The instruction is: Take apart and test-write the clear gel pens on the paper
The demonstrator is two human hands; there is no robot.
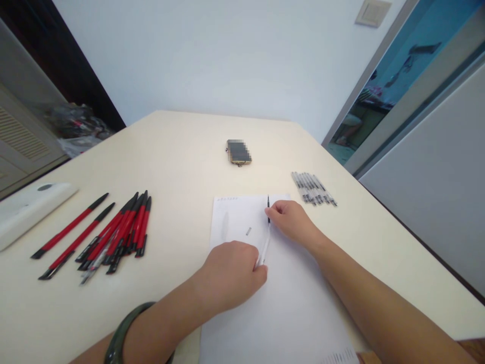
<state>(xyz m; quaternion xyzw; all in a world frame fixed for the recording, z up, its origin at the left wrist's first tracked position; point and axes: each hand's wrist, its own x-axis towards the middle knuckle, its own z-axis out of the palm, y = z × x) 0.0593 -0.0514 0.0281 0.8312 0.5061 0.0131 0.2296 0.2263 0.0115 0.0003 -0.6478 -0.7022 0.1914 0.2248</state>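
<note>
Over a sheet of white paper [280, 303], my left hand [233, 270] is closed around the lower end of a pen's white barrel [265, 246]. My right hand [293, 220] pinches the slim black front part [269, 217] of the same pen, its pointed tip facing away from me. The two parts meet at a slight angle; whether they are joined I cannot tell. A small spring-like piece [248, 231] lies on the paper between my hands. Left of it lies a faint translucent piece [226, 226], too pale to name.
Several red-and-black pens [123, 230] lie at the left, beside a white device [34, 210]. A row of clear pens or refills [313, 188] lies at the right. A dark blurred object [239, 151] sits farther back, before the wall [227, 60].
</note>
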